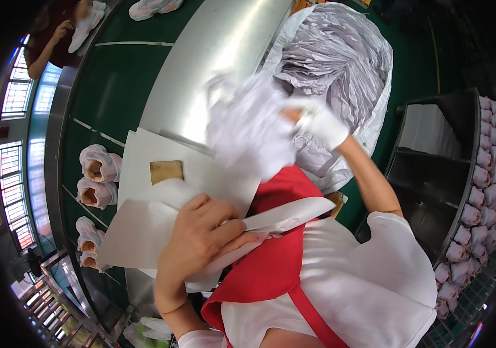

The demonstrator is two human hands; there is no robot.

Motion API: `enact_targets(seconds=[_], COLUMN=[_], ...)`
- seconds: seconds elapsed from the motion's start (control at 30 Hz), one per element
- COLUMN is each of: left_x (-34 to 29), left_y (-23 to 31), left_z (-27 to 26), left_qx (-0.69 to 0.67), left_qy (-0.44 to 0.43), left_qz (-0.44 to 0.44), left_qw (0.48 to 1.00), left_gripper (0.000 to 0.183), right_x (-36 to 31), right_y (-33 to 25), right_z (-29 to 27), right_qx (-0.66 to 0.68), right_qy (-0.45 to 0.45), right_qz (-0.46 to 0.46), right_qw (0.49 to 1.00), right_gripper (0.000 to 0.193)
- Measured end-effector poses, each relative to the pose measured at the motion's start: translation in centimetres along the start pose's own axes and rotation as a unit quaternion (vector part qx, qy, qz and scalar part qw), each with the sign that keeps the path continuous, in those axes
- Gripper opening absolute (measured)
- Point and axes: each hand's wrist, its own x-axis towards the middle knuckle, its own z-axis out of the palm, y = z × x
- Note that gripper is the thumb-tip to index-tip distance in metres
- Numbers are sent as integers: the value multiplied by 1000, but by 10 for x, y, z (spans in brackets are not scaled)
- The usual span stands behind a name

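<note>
My left hand (201, 235) is bare, with its fingers closed around a folded white paper sheet (291, 213). The sheet sticks out toward my red apron. My right hand (320, 122), in a white glove, grips a bundle of crumpled white paper (248, 130) that is smeared by motion. This bundle hangs over the metal table, beside a big white sack (384, 69) filled with layers of the same crumpled paper (341, 58). Under and beyond my left hand lie flat white sheets (135, 159), with a small tan block (167, 171) on top.
Left of the metal table (201, 64), a green conveyor belt (126, 72) carries pale shoes (100, 162) in pairs. Across it a person's hand (61, 30) is near another shoe (87, 26). On my right stands a dark rack (433, 180) beside rows of paper-wrapped bundles (480, 197).
</note>
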Motion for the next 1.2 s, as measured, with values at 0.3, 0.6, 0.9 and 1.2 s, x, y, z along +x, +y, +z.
enact_targets(seconds=[0.3,0.6,0.9,1.2], left_x=[-18,-26,-32,-32], left_y=[-7,7,12,15], left_z=[7,4,2,5], left_qx=[74,71,81,46], left_qy=[82,122,99,68], left_qz=[-28,-52,-170,-129], left_qw=[993,989,977,988], left_gripper=[30,29,33,22], right_x=[-32,3,-44,-45], right_y=[-47,225,184,93], right_z=[68,-63,-109,-94], right_qx=[-34,-701,-370,-126], right_qy=[-211,119,255,192], right_qz=[-133,-138,94,139], right_qw=[968,689,888,963], right_gripper=[24,22,26,24])
